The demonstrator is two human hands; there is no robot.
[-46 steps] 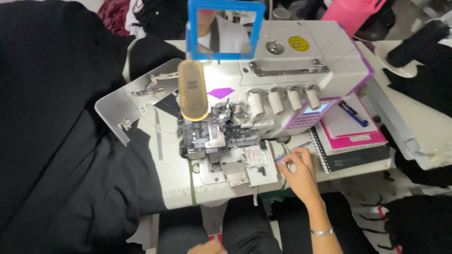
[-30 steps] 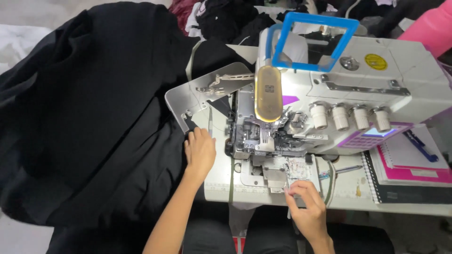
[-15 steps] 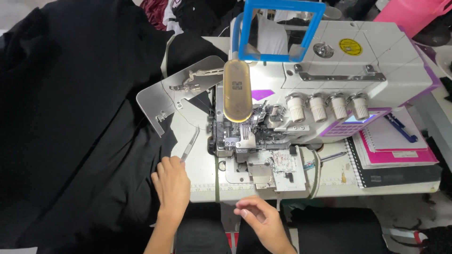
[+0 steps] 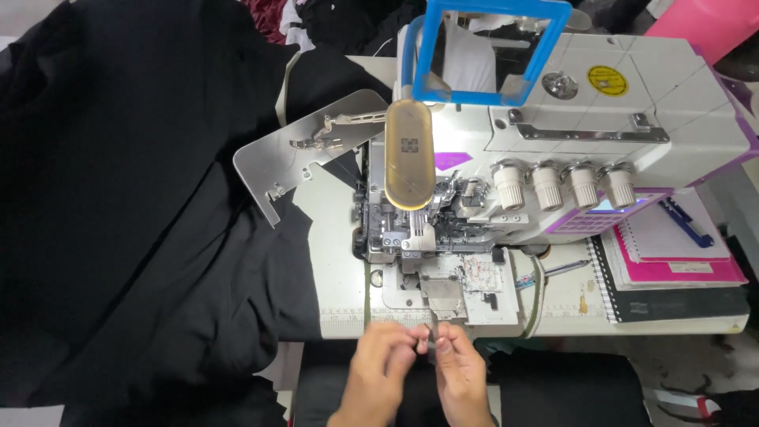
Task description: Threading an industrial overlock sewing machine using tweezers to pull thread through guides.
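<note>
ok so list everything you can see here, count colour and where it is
industrial overlock sewing machine: one, white, on the table, centre to right
tension knobs: four, white, in a row on the machine front
oval lamp: one, yellowish, over the needle area
blue-framed clear guard: one, on top of the machine
flat metal guide plate: one, silver, left of the needle area
black fabric: large heap, across the left
notebooks: stack, pink and black, right of the machine
pen: one, blue, on the notebooks
left hand: bottom centre, fingertips meeting the right
right hand: bottom centre, pinching something small, unclear what
</note>
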